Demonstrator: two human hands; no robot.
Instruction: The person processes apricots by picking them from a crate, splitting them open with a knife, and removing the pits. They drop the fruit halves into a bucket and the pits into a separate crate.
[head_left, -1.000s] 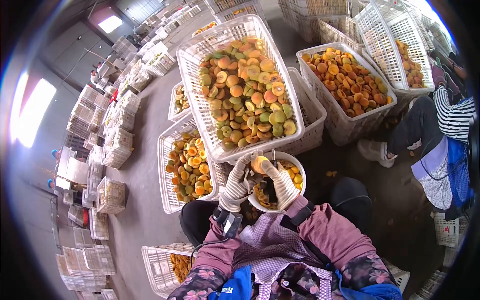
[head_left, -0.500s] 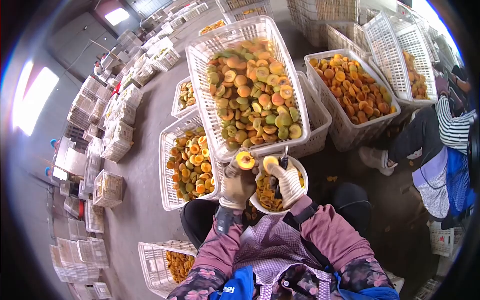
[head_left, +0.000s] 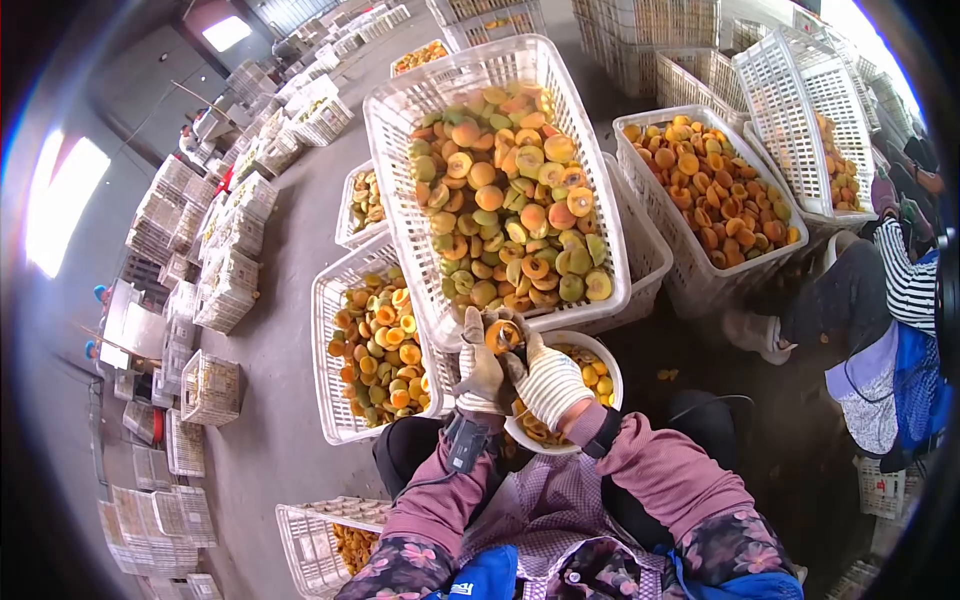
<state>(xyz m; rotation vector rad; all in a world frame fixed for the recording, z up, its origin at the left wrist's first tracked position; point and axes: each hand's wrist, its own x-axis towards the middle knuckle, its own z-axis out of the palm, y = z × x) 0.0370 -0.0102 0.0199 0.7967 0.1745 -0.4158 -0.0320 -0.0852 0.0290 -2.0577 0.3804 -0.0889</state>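
STEP: apricot [head_left: 502,336] in work | LEFT hand [head_left: 481,376]: grasping apricot from below | RIGHT hand [head_left: 549,381]: pinching same apricot | POSITION: between both hands, over near rim of bowl [head_left: 606,362] | ADVICE: support underneath, hold over bowl so droppings land inside.

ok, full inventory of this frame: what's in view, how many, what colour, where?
held fruit: 1, orange, between both hands at the bowl's left rim
bowl: 1, white, on the lap, orange pieces inside
centre crate: 1, white, ahead of the hands, heaped with green and orange halves
left crate: 1, white, left of the hands, orange halves
right crate: 1, white, right of centre, orange halves
tilted crate: 1, white, far right, leaning
near crate: 1, white, bottom left, some orange fruit
stacked crates: many, white, along the left floor
co-worker: 1, striped sleeve, right edge
left hand: pale knit glove, on the held fruit
right hand: pale knit glove, on the held fruit
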